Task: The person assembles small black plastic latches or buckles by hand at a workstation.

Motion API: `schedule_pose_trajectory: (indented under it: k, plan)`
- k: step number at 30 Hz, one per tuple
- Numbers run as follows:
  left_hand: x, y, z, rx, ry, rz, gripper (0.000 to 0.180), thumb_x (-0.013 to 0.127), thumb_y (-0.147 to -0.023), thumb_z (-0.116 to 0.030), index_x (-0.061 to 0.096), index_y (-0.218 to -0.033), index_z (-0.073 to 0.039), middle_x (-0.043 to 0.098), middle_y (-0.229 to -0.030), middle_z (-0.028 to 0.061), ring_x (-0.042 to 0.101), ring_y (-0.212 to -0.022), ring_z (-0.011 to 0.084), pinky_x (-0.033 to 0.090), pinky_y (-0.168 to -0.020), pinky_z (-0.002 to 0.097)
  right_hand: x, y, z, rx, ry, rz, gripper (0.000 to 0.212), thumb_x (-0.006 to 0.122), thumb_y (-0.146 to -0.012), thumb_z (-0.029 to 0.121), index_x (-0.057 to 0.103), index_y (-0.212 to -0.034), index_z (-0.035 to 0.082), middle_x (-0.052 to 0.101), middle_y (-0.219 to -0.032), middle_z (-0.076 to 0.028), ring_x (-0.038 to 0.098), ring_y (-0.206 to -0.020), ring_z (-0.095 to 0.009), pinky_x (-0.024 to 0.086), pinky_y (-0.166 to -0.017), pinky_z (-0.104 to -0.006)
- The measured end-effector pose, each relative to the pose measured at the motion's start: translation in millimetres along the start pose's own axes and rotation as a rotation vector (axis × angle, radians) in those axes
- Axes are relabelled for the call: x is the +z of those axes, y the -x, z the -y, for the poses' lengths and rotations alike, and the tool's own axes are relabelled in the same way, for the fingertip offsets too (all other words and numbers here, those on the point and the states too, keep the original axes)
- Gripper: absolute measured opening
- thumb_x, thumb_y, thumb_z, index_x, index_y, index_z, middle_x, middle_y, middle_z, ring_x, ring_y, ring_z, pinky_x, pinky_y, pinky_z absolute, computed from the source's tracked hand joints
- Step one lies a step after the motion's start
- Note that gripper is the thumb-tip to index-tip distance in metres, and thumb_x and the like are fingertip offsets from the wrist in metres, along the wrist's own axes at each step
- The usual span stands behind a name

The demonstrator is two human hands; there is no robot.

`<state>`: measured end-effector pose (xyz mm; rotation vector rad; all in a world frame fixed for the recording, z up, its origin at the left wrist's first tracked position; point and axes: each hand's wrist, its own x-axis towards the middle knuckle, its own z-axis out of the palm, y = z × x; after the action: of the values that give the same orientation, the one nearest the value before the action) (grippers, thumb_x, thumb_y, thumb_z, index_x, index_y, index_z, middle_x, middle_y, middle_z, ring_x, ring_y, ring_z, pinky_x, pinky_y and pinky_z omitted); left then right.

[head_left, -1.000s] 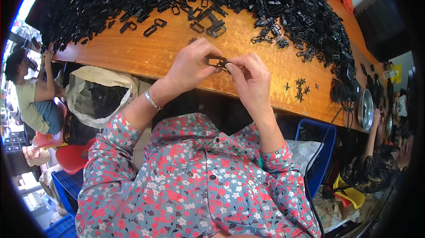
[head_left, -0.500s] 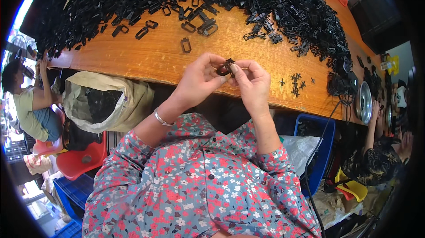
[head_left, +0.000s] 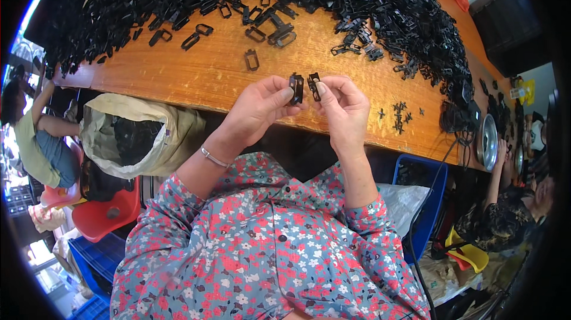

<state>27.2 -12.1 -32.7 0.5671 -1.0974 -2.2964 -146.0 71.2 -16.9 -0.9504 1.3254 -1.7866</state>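
Above the table's near edge my two hands face each other a short way apart. My left hand [head_left: 260, 104] is closed, its thumb and fingers pinching a black plastic frame [head_left: 296, 88] held upright. In my right hand [head_left: 343, 106], also closed, a smaller black plastic piece [head_left: 314, 87] is pinched between thumb and fingers. A narrow gap separates the two parts. On the wood beyond lies a single black rectangular frame [head_left: 252, 60]. Several small black cross-shaped pieces [head_left: 399, 116] lie to the right of my right hand.
A large heap of black plastic parts [head_left: 404, 22] curves along the far side of the wooden table [head_left: 202, 76]. At left stands an open white sack [head_left: 172, 124]; at right, a blue crate [head_left: 437, 201], cables and a metal bowl [head_left: 489, 141]. People sit at both sides.
My hands have drawn slightly apart. The two black parts, close together before, are now separated, one in each hand.
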Motion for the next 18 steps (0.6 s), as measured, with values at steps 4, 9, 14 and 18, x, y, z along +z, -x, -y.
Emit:
schedule_pose_trajectory:
  k: [4,9,14,18]
  plan:
    - [5.2,3.0,0.5,0.099,0.047,-0.075,0.03,0.067,-0.102,-0.013,0.058,-0.128,-0.003,0.069,-0.121,0.0065,0.069,-0.11,0.0176,0.058,-0.095,0.0321,6.6,9.9,-7.7,0.115,-0.011,0.007,0.005,0.072,-0.097,0.004,0.07,-0.101,0.001,0.069,-0.082,0.002,0.058,-0.066,-0.001,0.045,-0.058,-0.0186]
    - [10.4,4.2,1.0,0.146,0.021,-0.076,0.04,0.07,-0.099,-0.008,0.056,-0.137,-0.003,0.067,-0.124,0.0053,0.067,-0.112,0.0168,0.058,-0.096,0.0329,10.9,11.4,-12.1,0.041,0.059,-0.002,0.008,0.074,-0.096,0.004,0.069,-0.101,0.001,0.069,-0.083,0.003,0.057,-0.068,0.0,0.044,-0.059,-0.0182]
    - [5.8,3.2,5.0,0.211,-0.079,-0.032,0.044,0.07,-0.099,-0.006,0.055,-0.14,-0.002,0.067,-0.124,0.005,0.065,-0.112,0.015,0.058,-0.095,0.0326,15.9,10.7,-17.2,-0.004,0.082,0.004,0.009,0.075,-0.095,0.004,0.068,-0.1,0.002,0.068,-0.084,0.002,0.057,-0.069,-0.001,0.045,-0.06,-0.0197]
    - [11.0,4.9,3.7,0.224,-0.142,-0.045,0.042,0.069,-0.1,-0.005,0.055,-0.14,-0.001,0.066,-0.124,0.0055,0.065,-0.113,0.0149,0.058,-0.095,0.0327,18.4,7.4,-17.2,-0.084,0.183,0.008,0.01,0.076,-0.094,0.004,0.067,-0.096,0.002,0.068,-0.083,0.0,0.058,-0.068,-0.004,0.047,-0.061,-0.0224]
